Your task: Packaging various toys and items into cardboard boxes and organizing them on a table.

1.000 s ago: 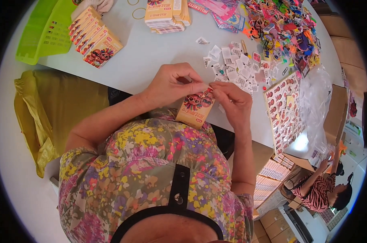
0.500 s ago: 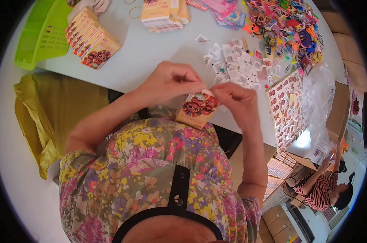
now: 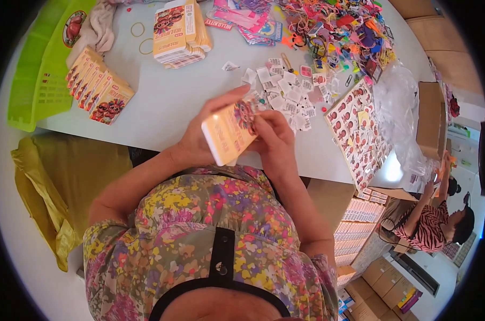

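A small orange carton (image 3: 229, 135) with cartoon figures is held up between my hands, tilted, just past the table's near edge. My left hand (image 3: 196, 140) is closed around the carton from behind and the left, fingers reaching past its far side. At the carton's figured end, my right hand (image 3: 276, 140) has its fingers bent and pressed against it. That end is partly hidden by the right fingers, so whether its flap is tucked in cannot be seen. Beyond the hands lies a loose pile of small white printed tags (image 3: 285, 92).
Similar cartons (image 3: 110, 104) stand in a row at left, beside a green basket (image 3: 23, 101). A carton stack (image 3: 176, 32), rubber bands (image 3: 137, 29), colourful trinkets (image 3: 333, 29) and a sticker sheet (image 3: 354, 134) lie on the table. Another person (image 3: 429, 227) works at far right.
The carton has moved left and turned, its plain end now toward me. My left hand has shifted from pinching the top to holding the carton's side. The view has shifted too.
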`<state>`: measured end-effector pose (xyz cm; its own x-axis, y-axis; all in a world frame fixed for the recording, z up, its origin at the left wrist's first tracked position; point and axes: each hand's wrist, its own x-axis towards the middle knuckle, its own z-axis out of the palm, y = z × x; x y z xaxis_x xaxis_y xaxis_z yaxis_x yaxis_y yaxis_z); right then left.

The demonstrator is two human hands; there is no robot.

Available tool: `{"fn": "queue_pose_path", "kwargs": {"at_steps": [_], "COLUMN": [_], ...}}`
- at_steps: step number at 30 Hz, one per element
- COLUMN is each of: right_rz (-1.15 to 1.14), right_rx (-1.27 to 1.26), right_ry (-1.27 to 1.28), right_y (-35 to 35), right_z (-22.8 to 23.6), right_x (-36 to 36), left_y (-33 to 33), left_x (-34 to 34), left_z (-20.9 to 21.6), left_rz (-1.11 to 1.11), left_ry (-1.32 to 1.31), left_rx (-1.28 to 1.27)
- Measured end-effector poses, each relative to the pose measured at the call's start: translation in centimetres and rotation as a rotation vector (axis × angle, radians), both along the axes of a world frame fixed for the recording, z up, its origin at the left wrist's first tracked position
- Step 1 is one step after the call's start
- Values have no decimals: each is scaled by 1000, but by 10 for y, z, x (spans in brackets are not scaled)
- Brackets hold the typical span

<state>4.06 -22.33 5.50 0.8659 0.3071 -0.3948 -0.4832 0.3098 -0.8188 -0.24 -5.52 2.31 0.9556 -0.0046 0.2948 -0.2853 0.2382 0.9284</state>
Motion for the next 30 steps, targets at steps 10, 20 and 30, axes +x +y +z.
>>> {"fn": "queue_pose_path", "kwargs": {"at_steps": [10,20,30], "right_rz": [356,98,-69], "right_rx": [-1100,-763,-1936], "right_ry": [-1268,-803,-789], "right_y": [2,-36,-224], "right_z": [-17,-20,8], "right_x": [105,116,122], "left_y": [30,33,30], "left_x": [4,1,3], "left_z": [-3,-18,-15], "left_rz": [164,128,124], "left_ry": [149,151,162], "left_rx": [59,124,123]}}
